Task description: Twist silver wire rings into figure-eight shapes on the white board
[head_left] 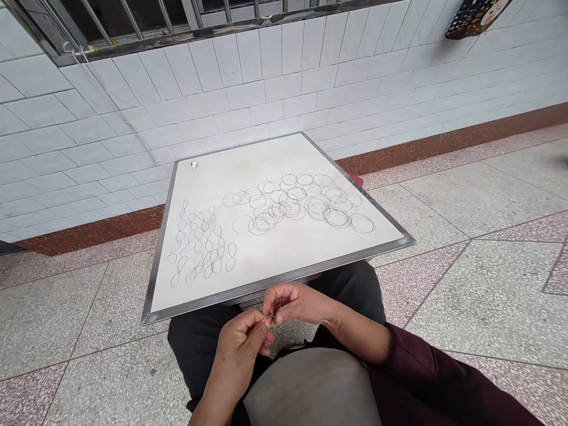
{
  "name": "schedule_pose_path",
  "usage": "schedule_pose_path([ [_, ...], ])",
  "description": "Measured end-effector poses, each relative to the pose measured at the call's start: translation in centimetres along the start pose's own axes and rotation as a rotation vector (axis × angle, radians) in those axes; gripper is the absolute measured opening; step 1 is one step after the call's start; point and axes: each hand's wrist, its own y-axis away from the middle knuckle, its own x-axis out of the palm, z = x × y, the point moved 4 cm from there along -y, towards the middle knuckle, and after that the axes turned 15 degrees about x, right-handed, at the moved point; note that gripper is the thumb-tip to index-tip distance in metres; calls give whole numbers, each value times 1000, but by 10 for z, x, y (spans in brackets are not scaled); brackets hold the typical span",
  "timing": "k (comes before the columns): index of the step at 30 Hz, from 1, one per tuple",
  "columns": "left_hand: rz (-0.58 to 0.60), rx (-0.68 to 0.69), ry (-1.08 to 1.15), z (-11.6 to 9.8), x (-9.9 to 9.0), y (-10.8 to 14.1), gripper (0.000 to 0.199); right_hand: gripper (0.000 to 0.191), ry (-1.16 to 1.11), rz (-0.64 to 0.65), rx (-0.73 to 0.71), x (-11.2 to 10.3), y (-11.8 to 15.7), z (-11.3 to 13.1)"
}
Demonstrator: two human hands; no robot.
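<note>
Close together over my lap, just below the table's front edge, my left hand (244, 337) and my right hand (293, 305) both pinch a thin wire ring (279, 298). Part of the ring shows as a small loop by the right fingers; the rest is hidden by the fingertips. On the white table (204, 177) lie many thin round wire rings (336, 217), spread and overlapping across the middle and right. To the left lie several wire pieces twisted into figure-eights (231, 257).
A small red and white object (194, 165) sits in the table's far left corner. The table has a grey metal edge (279, 286). Behind it stands a white tiled wall (248, 100) with a barred window (168, 18). A patterned bag (477, 18) hangs at upper right.
</note>
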Motion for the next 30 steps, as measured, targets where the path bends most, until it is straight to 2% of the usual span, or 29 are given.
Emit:
schedule_pose_path([
  [12,24,-35,-49,5,-4,0,27,25,-4,-22,9,6,-2,-3],
  [17,25,10,-122,2,-4,-1,30,22,13,-25,-16,7,-1,-3],
  [24,33,21,-104,1,1,-2,30,20,109,49,35,-3,4,3],
  [30,4,8,-76,3,1,-2,28,23,95,-31,16,-2,1,3],
])
